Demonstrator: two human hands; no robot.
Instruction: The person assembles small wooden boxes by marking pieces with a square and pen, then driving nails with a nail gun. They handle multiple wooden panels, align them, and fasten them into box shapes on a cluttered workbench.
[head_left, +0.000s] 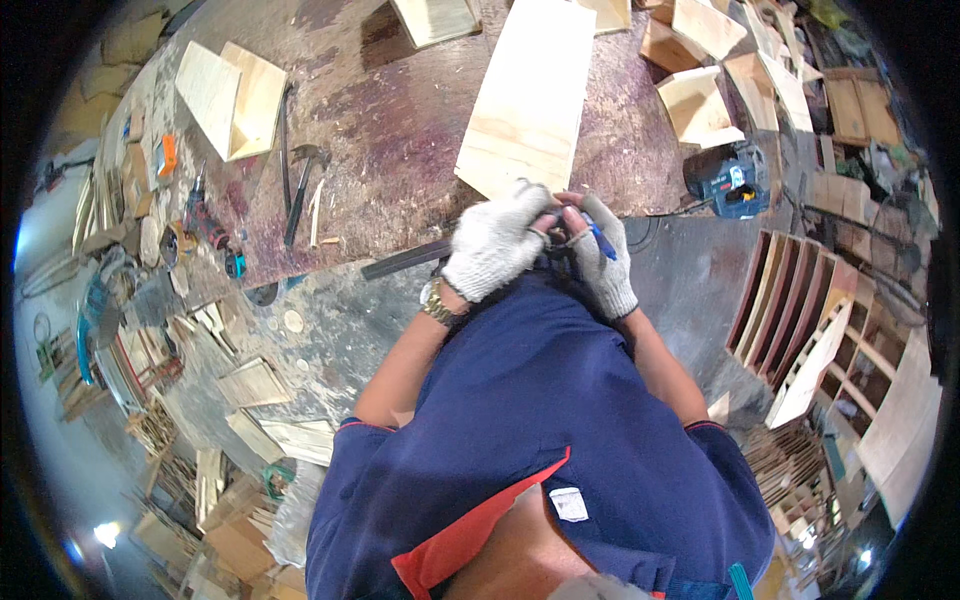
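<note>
Both my hands wear white knitted gloves and meet in front of my body at the near edge of the workbench (400,150). My right hand (608,262) grips a blue pen (602,240) between its fingers. My left hand (492,245) is curled against the right one, and its fingers pinch a small dark thing that I cannot make out. A gold wristwatch (438,306) is on my left wrist. A pale plywood board (528,98) lies flat on the bench just beyond my hands. A dark flat bar (405,260) lies along the bench edge to the left of my left hand.
A hammer (302,190) and a power drill (208,222) lie left on the bench, beside an open plywood box (232,98). More plywood boxes (700,100) and a blue power tool (735,180) are to the right. A slatted wooden rack (790,310) stands right; wood scraps (250,385) cover the floor left.
</note>
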